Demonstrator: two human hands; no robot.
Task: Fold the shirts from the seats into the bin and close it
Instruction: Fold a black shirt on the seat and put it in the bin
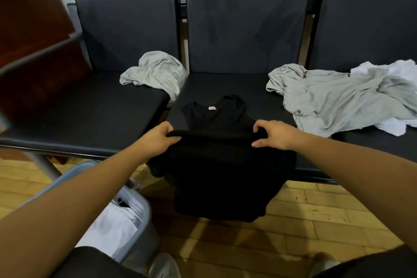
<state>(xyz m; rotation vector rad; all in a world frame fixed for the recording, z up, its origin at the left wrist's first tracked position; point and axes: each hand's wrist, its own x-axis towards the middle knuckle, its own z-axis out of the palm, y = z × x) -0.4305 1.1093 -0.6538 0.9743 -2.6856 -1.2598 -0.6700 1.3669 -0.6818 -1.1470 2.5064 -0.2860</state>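
Black shirt (216, 117) on middle seat (270, 101), lower half draped over edge. Grey shirt (155, 72) crumpled left; second grey shirt (334, 99) right (atop white shirt (399, 67)). Bin (145, 231) open on floor.

No readable text; pink neck label (212, 108) on black shirt (216, 165) illegible

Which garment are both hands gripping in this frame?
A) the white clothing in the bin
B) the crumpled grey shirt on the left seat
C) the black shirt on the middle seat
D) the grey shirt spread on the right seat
C: the left hand and right hand each pinch a fold of the black shirt, draped over the middle seat.
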